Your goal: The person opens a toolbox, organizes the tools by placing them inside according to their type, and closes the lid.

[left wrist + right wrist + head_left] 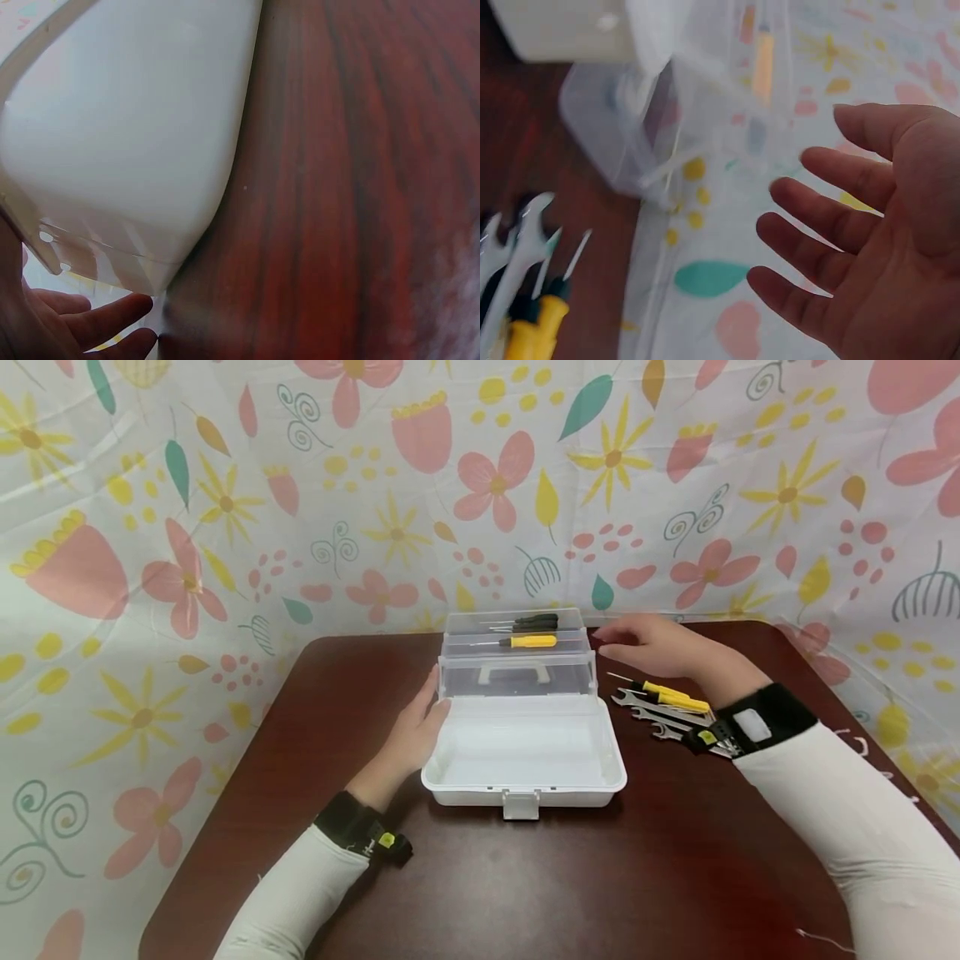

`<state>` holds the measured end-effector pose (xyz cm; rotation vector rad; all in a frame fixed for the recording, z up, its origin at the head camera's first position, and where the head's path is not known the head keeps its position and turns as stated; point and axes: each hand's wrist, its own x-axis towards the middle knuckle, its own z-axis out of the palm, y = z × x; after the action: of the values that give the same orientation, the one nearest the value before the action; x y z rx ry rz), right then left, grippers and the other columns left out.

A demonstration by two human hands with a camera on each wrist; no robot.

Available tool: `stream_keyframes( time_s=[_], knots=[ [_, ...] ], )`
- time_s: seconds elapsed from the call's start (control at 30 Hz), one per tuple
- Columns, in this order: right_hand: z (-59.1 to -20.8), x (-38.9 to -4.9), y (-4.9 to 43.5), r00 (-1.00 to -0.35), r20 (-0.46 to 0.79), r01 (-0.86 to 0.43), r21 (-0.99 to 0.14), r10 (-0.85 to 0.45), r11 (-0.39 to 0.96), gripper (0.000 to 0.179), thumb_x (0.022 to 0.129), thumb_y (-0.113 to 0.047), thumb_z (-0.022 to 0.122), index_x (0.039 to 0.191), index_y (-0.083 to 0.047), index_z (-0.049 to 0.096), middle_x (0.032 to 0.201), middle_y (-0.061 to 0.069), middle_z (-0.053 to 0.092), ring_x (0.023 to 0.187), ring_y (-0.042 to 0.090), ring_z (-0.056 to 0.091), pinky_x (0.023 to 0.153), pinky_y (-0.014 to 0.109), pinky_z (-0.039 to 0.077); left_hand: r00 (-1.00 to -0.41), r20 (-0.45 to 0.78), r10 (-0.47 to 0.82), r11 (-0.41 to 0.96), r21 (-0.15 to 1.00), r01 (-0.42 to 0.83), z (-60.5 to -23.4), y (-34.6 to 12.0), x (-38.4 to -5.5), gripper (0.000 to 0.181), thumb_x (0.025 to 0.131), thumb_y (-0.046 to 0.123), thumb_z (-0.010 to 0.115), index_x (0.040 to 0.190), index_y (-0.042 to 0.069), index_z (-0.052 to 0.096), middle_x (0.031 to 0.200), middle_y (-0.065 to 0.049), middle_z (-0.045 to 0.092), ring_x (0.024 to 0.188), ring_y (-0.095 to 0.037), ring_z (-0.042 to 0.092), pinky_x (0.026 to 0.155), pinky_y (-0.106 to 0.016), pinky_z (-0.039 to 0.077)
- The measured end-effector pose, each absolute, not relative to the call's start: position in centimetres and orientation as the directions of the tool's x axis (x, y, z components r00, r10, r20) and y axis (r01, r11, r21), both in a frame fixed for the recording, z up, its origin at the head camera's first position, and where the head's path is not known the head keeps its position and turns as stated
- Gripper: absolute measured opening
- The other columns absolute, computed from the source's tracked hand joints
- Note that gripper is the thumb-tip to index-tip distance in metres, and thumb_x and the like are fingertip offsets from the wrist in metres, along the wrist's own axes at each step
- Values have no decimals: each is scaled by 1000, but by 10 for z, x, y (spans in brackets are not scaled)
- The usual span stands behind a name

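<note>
On dark reddish-brown wood-grain desk, open white plastic toolbox with clear plastic lid trays raised at back. Left hand grasping toolbox's back left corner, thumb at rim. Right hand released, fingers loosely spread, just right of trays. Yellow-handled screwdriver and slim black-handled screwdrivers lying in trays. Right of toolbox, yellow-and-black screwdrivers beside silver metal open-ended wrenches.
</note>
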<state>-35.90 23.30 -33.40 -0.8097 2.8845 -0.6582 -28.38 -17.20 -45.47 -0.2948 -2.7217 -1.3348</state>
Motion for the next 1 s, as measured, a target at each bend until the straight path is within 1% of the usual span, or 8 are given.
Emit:
stream_keyframes(
  time_s=[0.07,0.2,0.37,0.53,0.6,0.8,0.9,1.0],
  knots=[
    [-343,-358,247,-875,33,-446,-440,-483,779,41,104,-34,61,136,-9,66,134,15,68,127,34,60,106,59,48,-975,174,138,594,773,222,-455,-172,-284,60,108,53,37,159,55,6,172,13,18,159,-25,22,128,-56,20],
    [-361,-360,270,-898,3,-395,-444,-439,804,39,103,-32,62,133,-8,68,134,18,68,127,38,59,105,61,48,-974,179,140,588,776,227,-456,-172,-284,61,108,51,38,160,53,6,172,16,16,160,-23,21,129,-55,19],
    [-384,-369,292,-916,-61,-334,-433,-397,837,39,102,-28,64,132,-3,68,132,22,68,117,37,63,98,59,52,-977,172,128,590,778,215,-455,-171,-285,62,109,48,39,163,48,9,171,17,17,159,-23,21,129,-55,20],
    [-405,-378,309,-930,-129,-261,-426,-343,867,42,98,-27,68,127,3,69,126,26,69,111,38,65,91,56,55,-978,166,126,594,777,208,-454,-171,-284,61,109,48,39,160,54,7,171,17,16,160,-23,21,129,-56,19],
    [-412,-380,314,-934,-145,-242,-416,-327,876,42,96,-27,69,124,4,71,124,28,69,105,36,66,85,53,56,-980,159,119,596,778,199,-453,-170,-283,60,108,49,39,158,57,6,171,17,17,159,-23,21,128,-56,20],
    [-419,-385,322,-938,-167,-214,-409,-304,887,36,96,-26,68,118,3,74,115,25,72,83,26,63,69,39,53,-982,151,117,592,783,191,-452,-170,-281,60,108,50,39,158,58,7,171,16,18,159,-25,23,128,-57,21],
    [-420,-386,322,-939,-170,-209,-410,-300,888,33,97,-24,67,116,2,75,110,22,73,77,23,61,67,37,51,-981,151,120,591,783,193,-451,-170,-281,60,108,51,39,158,58,7,171,17,17,159,-24,22,128,-56,20],
    [-420,-386,322,-939,-165,-212,-410,-300,887,33,96,-23,66,114,3,75,109,22,73,78,24,61,68,39,51,-981,151,120,596,780,193,-451,-171,-282,60,108,51,38,157,58,6,171,18,16,159,-24,22,128,-56,20]
  ],
)
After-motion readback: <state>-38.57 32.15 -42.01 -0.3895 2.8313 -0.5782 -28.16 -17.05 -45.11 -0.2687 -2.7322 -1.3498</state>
